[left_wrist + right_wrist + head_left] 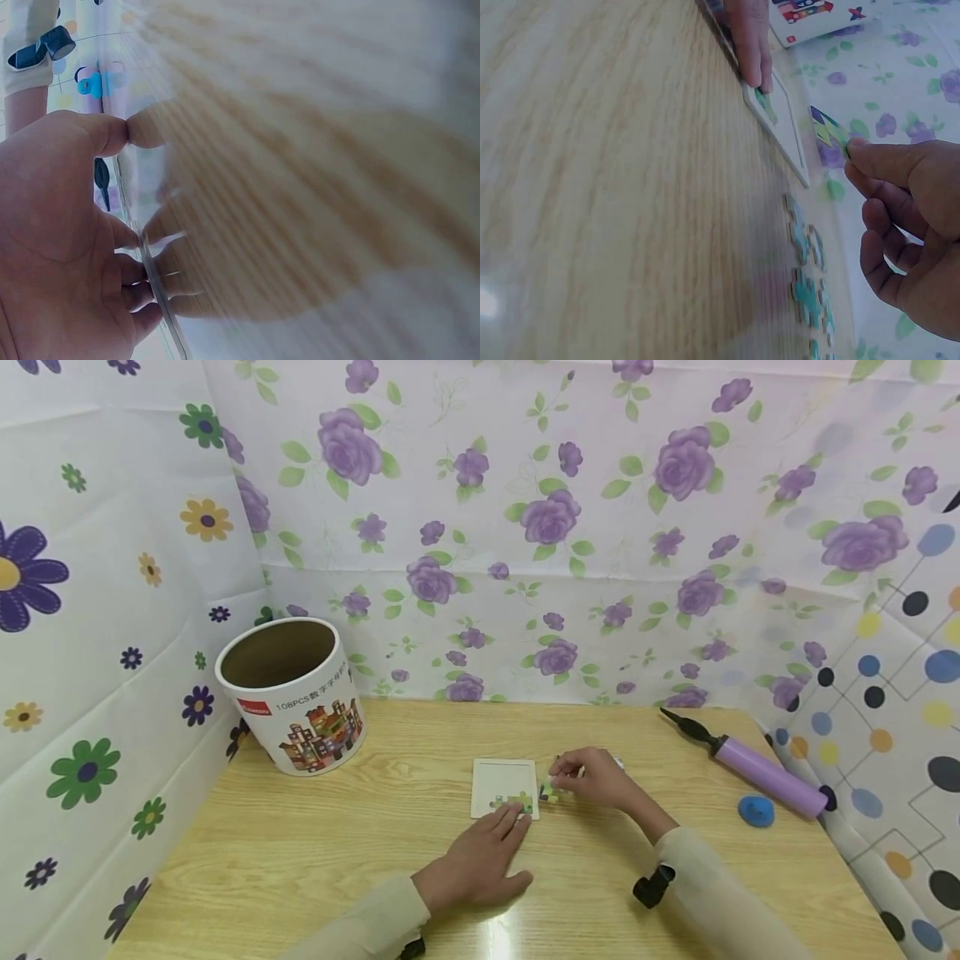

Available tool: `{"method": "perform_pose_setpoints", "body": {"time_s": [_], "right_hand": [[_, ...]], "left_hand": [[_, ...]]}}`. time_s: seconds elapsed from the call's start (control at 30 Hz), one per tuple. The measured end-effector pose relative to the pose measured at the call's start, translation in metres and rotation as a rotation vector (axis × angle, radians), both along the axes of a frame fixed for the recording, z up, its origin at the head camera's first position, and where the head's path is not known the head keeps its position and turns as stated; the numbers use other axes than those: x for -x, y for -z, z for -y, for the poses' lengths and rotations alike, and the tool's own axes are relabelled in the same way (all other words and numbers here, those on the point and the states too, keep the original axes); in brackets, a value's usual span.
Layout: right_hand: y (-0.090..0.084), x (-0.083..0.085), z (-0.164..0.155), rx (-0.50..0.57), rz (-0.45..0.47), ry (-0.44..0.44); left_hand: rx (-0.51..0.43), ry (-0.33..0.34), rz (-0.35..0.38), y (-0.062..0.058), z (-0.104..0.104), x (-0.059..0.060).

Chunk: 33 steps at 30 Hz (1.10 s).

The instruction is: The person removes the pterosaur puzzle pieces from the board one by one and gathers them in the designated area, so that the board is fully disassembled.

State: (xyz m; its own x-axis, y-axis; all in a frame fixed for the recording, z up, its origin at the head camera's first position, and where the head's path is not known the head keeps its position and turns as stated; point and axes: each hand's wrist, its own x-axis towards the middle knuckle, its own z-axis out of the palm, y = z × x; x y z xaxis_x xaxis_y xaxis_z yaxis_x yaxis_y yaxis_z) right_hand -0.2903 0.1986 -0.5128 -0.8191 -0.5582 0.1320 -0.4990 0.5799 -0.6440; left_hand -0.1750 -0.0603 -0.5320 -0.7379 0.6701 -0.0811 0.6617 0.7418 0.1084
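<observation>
The left hand (480, 858) lies flat, fingers straight, its tips pressing the near edge of the puzzle tray (504, 781), where a few green pieces already sit. Just right of the tray, the right hand (596, 777) pinches a puzzle piece (829, 127) between thumb and forefinger, lifted off the table (315, 843). More loose pieces (806, 277) lie under that hand, blurred. The left wrist view is smeared.

A white square puzzle tray (504, 781) lies flat on the wooden table, with a few green pieces fitted along its near edge. A green-and-purple puzzle piece (828, 127) is held tilted just beside the tray's right edge, and loose teal pieces (808, 281) lie flat on the table nearby.
</observation>
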Motion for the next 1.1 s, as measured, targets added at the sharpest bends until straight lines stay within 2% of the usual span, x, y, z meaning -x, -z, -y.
{"method": "perform_pose_setpoints", "body": {"time_s": [0.47, 1.1], "right_hand": [[0.02, -0.014, -0.024, -0.02, 0.01, 0.007], [0.031, -0.014, -0.027, -0.043, 0.021, -0.008]], "left_hand": [[-0.002, -0.003, -0.019, 0.003, 0.0, -0.001], [0.006, -0.007, -0.004, 0.0, 0.0, -0.001]]}}
